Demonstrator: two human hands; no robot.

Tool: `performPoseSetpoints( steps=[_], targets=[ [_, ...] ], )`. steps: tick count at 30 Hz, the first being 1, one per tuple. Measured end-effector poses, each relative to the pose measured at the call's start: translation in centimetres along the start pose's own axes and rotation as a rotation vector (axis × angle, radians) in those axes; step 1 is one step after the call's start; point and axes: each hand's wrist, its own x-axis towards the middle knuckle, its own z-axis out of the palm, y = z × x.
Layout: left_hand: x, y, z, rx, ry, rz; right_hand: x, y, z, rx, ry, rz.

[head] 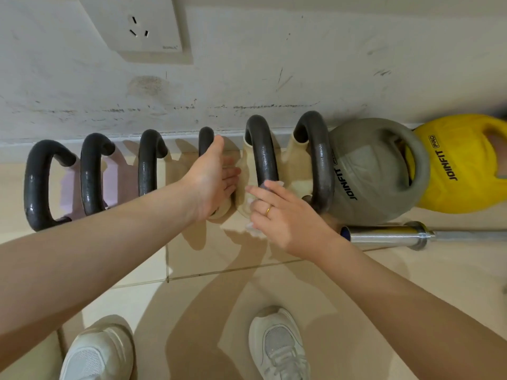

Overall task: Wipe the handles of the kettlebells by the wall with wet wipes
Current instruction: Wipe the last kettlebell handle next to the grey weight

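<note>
Wall (274, 64): white, scuffed and marked; runs across the top of the view, with a socket plate (142, 26) at upper left.
Floor (219, 311): beige tiles; two white shoes (277, 346) at the bottom edge.
Row of kettlebells: stands along the foot of the wall, bodies close together, dark handles arched upward.
Grey kettlebell (370, 171): right of the row, lying on its side, lettered JOINFIT; it touches the last dark handle (318, 157).
Yellow kettlebell (461, 165): far right, also on its side, partly behind the grey one.
Bar (397, 234): chromed, lies on the floor just in front of the grey kettlebell.
Obstruction: the left forearm crosses the lower parts of the third and fourth handles.
Left hand (211, 176): fingers straight and together, not gripping; palm against the cream body beside the fourth handle (206, 139).
Right hand (279, 215): ring on one finger; closed on the wipe at the base of the fifth handle (262, 152).
Wipe (252, 227): white, crumpled, showing above and below the fingers, touching the fifth handle.
</note>
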Motion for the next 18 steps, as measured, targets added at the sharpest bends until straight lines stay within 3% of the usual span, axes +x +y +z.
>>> performPoseSetpoints(
  steps=[2, 3, 5, 7, 9, 11, 14, 16, 18],
  targets=[
    [-0.8, -0.3, 0.0, 0.073, 0.037, 0.085, -0.3, -0.9, -0.8, 0.191, 0.063, 0.111],
    [-1.4, -0.5, 0.2, 0.161, 0.075, 0.166, -0.4, -1.2, -2.0, 0.345, 0.124, 0.257],
    [-2.9, -0.8, 0.7, 0.398, 0.149, 0.392, -1.4, -0.5, -4.6, 0.666, 0.323, 0.662],
    [-4.1, -1.3, 1.5, 0.517, 0.101, 0.555, -2.4, 1.1, -6.4, 0.780, 0.494, 1.033],
    [-5.2, -2.4, 3.5, 0.513, -0.072, 0.544, -3.8, 3.4, -7.9, 0.819, 0.589, 1.311],
    [-5.6, -4.1, 6.0, 0.485, -0.191, 0.410, -5.0, 5.4, -9.1, 0.935, 0.656, 1.520],
    [-4.7, -6.7, 9.0, 0.487, -0.098, 0.235, -6.1, 7.1, -9.4, 0.958, 0.694, 1.555],
    [-3.6, -7.7, 10.5, 0.491, -0.019, 0.183, -5.7, 7.3, -8.9, 0.814, 0.596, 1.385],
    [-2.1, -8.1, 11.6, 0.474, 0.055, 0.178, -5.0, 7.2, -7.7, 0.600, 0.335, 1.081]
  ],
)
